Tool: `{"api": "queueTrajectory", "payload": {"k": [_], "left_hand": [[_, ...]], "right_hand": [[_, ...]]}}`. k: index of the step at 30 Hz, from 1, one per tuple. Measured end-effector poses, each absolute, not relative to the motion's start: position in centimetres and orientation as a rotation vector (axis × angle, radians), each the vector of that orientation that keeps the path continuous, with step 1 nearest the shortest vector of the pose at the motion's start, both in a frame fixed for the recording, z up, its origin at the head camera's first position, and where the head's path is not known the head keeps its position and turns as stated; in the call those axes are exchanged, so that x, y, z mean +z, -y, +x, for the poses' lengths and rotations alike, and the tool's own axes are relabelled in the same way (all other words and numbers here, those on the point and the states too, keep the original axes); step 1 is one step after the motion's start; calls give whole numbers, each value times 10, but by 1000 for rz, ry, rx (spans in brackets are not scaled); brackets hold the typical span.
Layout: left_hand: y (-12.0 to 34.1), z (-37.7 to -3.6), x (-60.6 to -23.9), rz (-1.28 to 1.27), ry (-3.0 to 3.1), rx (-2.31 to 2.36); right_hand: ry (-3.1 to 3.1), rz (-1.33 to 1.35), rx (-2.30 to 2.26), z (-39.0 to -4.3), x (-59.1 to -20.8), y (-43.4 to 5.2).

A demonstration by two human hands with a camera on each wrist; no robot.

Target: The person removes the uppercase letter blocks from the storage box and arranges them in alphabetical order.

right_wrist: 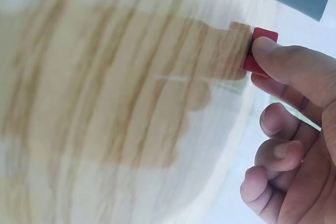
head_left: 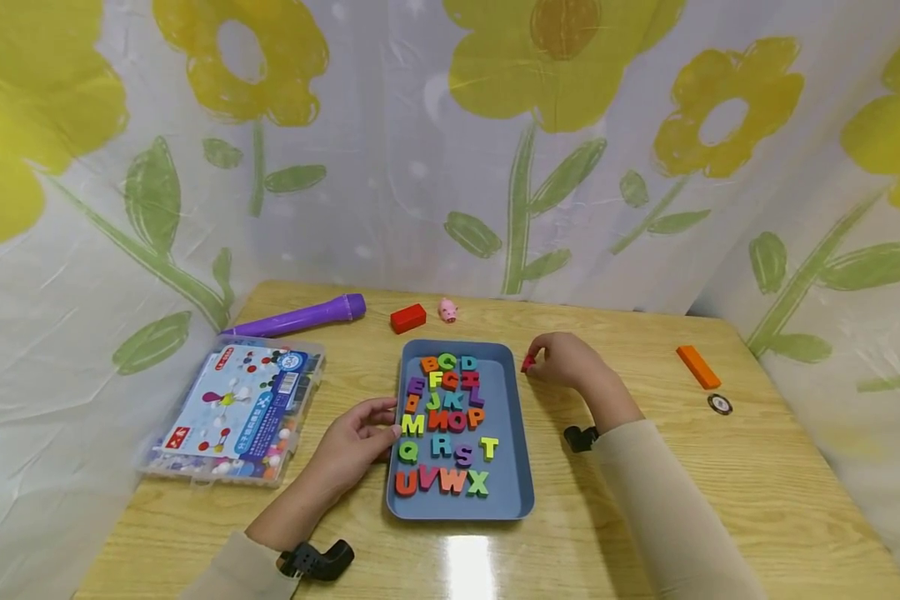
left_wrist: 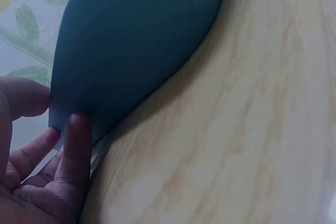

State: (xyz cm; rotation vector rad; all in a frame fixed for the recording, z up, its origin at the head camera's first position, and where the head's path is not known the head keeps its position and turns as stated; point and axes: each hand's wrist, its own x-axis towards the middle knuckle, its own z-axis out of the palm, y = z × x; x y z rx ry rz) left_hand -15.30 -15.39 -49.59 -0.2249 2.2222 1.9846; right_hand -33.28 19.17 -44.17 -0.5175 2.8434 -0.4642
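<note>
A blue-grey tray (head_left: 523,467) lies on the table, with several rows of colourful letter pieces in it, among them a yellow T (head_left: 489,447) and a green X (head_left: 477,483). At the tray's left wall, my left hand (head_left: 360,433) holds the rim between thumb and fingers. Its fingertips show against the outer wall (left_wrist: 121,51) in the left wrist view. Just right of the tray's upper right side, my right hand (head_left: 566,360) pinches a small red piece (right_wrist: 265,34) between thumb and index finger, close over the tabletop. The thumb covers the middle of that piece, and the other fingers are curled.
Left of the tray lies a clear plastic box (head_left: 232,408) with a molecule picture. Behind it is a purple toy microphone (head_left: 300,317). A red block (head_left: 408,318) and a pink pig figure (head_left: 447,311) stand behind the tray. Far right are an orange block (head_left: 697,367) and a round chip (head_left: 720,404).
</note>
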Motion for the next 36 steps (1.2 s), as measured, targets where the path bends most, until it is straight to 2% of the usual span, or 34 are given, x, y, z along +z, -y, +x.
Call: {"api": "queueTrajectory", "payload": {"k": [7, 12, 20, 28, 36], "left_hand": [[158, -150, -493, -217, -2220, 1989], [160, -151, -492, -230, -2240, 1971], [162, -154, -492, -205, -2242, 1978], [155, -157, -496, -202, -2214, 2001], [154, -152, -494, -206, -2214, 2026]], "right_hand": [[-2827, -543, -458, -332, -437, -187], [-2869, -550, -465, -323, -416, -177], [-2871, -754, -470, -314, -385, -114], [-2781, -868, -240, -314, -396, -46], [-2711, -874, -163, -318, -412, -26]]}}
